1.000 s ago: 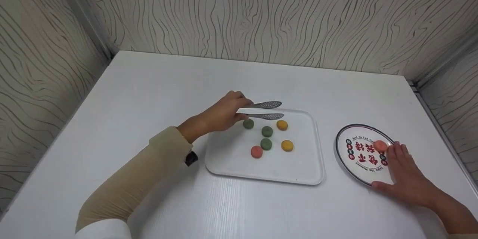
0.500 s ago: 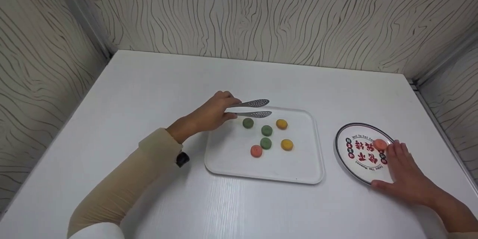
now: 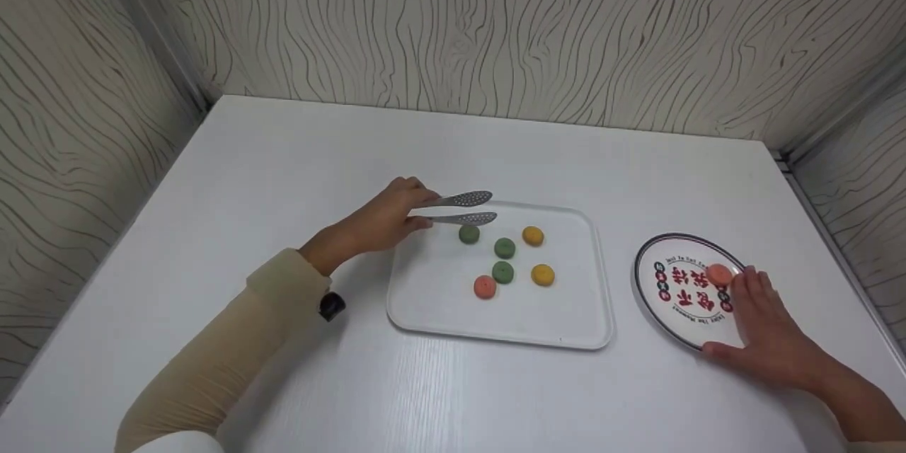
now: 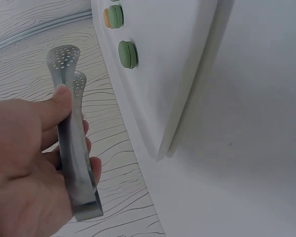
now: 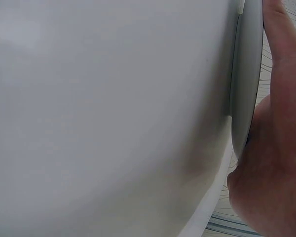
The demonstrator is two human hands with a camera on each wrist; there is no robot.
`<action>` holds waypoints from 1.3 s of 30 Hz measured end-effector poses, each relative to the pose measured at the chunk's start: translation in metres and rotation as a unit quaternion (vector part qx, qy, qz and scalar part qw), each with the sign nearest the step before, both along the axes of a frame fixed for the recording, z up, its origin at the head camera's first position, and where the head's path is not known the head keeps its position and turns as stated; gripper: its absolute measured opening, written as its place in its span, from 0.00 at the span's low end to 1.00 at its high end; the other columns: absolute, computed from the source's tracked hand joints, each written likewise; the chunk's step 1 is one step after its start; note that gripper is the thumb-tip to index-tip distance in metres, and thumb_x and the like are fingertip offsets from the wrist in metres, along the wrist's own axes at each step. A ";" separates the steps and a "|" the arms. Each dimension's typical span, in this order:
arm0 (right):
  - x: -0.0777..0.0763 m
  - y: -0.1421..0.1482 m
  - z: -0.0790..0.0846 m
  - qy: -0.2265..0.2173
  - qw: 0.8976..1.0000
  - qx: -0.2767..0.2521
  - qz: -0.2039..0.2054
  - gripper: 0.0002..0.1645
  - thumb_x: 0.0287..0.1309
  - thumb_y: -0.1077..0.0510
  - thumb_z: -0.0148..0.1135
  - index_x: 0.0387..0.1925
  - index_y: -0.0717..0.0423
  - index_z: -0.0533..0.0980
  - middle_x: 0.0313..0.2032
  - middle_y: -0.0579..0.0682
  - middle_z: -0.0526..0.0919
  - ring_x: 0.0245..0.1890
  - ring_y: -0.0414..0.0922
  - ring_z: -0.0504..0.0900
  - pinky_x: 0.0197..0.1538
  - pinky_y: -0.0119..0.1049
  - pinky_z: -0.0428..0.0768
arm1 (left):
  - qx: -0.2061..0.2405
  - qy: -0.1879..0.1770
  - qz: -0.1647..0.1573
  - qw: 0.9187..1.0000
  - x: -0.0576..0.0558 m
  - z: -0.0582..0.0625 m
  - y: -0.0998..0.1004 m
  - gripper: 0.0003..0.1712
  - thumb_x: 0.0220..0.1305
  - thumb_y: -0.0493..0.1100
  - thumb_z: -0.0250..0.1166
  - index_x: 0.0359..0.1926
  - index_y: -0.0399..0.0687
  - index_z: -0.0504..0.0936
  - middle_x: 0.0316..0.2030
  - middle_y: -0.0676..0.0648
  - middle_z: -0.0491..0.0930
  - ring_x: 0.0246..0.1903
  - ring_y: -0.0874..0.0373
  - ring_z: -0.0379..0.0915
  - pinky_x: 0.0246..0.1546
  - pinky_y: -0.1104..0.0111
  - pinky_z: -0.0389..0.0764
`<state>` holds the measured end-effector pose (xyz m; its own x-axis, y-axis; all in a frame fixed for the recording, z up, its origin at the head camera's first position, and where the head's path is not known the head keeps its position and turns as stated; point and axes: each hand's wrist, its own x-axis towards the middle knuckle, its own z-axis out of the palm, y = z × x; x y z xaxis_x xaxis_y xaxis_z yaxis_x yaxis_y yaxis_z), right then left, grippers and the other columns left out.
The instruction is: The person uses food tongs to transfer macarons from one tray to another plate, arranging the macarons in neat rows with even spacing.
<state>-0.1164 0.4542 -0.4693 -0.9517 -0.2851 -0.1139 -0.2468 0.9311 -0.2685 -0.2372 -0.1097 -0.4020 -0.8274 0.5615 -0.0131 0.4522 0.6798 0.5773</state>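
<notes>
In the head view, my left hand point(image 3: 382, 218) holds metal tongs point(image 3: 463, 218) above the back left of a white tray point(image 3: 439, 311). Nothing lies between the tongs' perforated tips, which stand apart. Below them is a green macaron point(image 3: 469, 234); two more green ones, two yellow macarons point(image 3: 543, 274) and a pink macaron point(image 3: 485, 287) are spread over the tray. My right hand point(image 3: 775, 340) rests at the right rim of a round plate point(image 3: 662, 255), fingers straight and thumb at its near edge. Another pink macaron point(image 3: 720, 274) sits on this plate, beside my fingertips.
Tray and plate stand on a white table point(image 3: 340, 148), the plate to the tray's right with a gap between. Wood-patterned panels point(image 3: 467, 28) close off the back and both sides.
My left hand has moved left with the tongs, from over the tray's back middle toward its back left corner. The right hand, plate and macarons have stayed in place.
</notes>
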 end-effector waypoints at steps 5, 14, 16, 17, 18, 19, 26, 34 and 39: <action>0.000 0.002 -0.002 0.010 1.000 0.001 0.009 0.74 0.58 0.38 0.69 0.73 0.81 0.32 0.73 0.81 0.31 0.75 0.69 0.21 0.67 0.30 0.15 | -0.005 -0.007 0.003 1.000 0.000 -0.004 -0.005 0.26 0.71 0.39 0.66 0.67 0.40 0.76 0.57 0.41 0.75 0.55 0.50 0.67 0.57 0.60 0.75; 0.002 0.002 -0.002 0.012 1.000 -0.001 0.011 0.73 0.58 0.39 0.69 0.73 0.82 0.33 0.73 0.81 0.30 0.75 0.67 0.19 0.67 0.29 0.15 | -0.006 -0.013 0.001 1.000 0.000 -0.009 -0.013 0.26 0.71 0.39 0.65 0.67 0.40 0.76 0.57 0.41 0.76 0.54 0.49 0.67 0.58 0.58 0.74; 0.002 0.002 -0.002 0.011 1.000 -0.001 0.009 0.73 0.58 0.39 0.70 0.73 0.81 0.33 0.74 0.80 0.30 0.75 0.66 0.19 0.67 0.29 0.15 | -0.007 -0.012 -0.002 1.000 0.000 -0.010 -0.015 0.25 0.72 0.40 0.65 0.67 0.39 0.76 0.57 0.40 0.76 0.54 0.48 0.67 0.58 0.57 0.73; 0.002 0.002 -0.002 0.011 1.000 -0.001 0.008 0.73 0.58 0.39 0.70 0.73 0.81 0.33 0.74 0.80 0.30 0.75 0.66 0.19 0.67 0.29 0.15 | -0.007 -0.012 -0.004 1.000 0.000 -0.011 -0.015 0.25 0.72 0.40 0.65 0.66 0.38 0.76 0.56 0.40 0.76 0.54 0.48 0.67 0.58 0.57 0.73; 0.002 0.002 -0.002 0.011 1.000 -0.002 0.009 0.73 0.58 0.39 0.70 0.73 0.81 0.33 0.74 0.80 0.30 0.75 0.66 0.19 0.67 0.30 0.15 | -0.006 -0.011 -0.006 1.000 0.000 -0.012 -0.017 0.24 0.72 0.40 0.64 0.66 0.38 0.76 0.56 0.40 0.76 0.54 0.48 0.67 0.58 0.56 0.73; 0.002 0.001 -0.001 0.010 1.000 -0.002 0.009 0.73 0.58 0.39 0.70 0.73 0.81 0.33 0.74 0.80 0.30 0.75 0.66 0.19 0.67 0.30 0.15 | -0.007 -0.009 -0.008 1.000 0.000 -0.013 -0.018 0.24 0.72 0.40 0.64 0.66 0.37 0.76 0.56 0.39 0.75 0.54 0.48 0.67 0.58 0.56 0.73; 0.003 0.001 0.001 0.007 1.000 -0.007 0.006 0.72 0.58 0.39 0.69 0.73 0.81 0.34 0.74 0.80 0.30 0.75 0.65 0.18 0.67 0.29 0.16 | -0.001 -0.012 -0.018 1.000 -0.001 -0.018 -0.023 0.23 0.71 0.39 0.65 0.63 0.36 0.78 0.55 0.39 0.76 0.54 0.47 0.68 0.58 0.55 0.72; 0.002 0.000 0.001 0.004 1.000 0.000 0.001 0.72 0.59 0.38 0.68 0.73 0.82 0.35 0.74 0.80 0.30 0.75 0.64 0.18 0.67 0.29 0.16 | -0.002 -0.006 -0.032 0.999 -0.002 -0.023 -0.026 0.21 0.70 0.37 0.65 0.62 0.35 0.78 0.55 0.38 0.77 0.53 0.45 0.68 0.57 0.54 0.72; 0.002 0.000 0.001 0.008 1.000 0.003 0.004 0.72 0.59 0.38 0.68 0.73 0.82 0.35 0.74 0.80 0.31 0.75 0.65 0.19 0.67 0.29 0.15 | -0.002 -0.009 -0.032 0.999 -0.003 -0.025 -0.028 0.21 0.71 0.37 0.65 0.62 0.35 0.78 0.56 0.37 0.76 0.54 0.45 0.67 0.57 0.54 0.71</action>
<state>-0.1144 0.4538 -0.4686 -0.9515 -0.2911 -0.0996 -0.2577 0.9309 -0.2590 -0.2401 -0.1375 -0.4269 -0.7891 0.6135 -0.0302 0.4842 0.6515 0.5841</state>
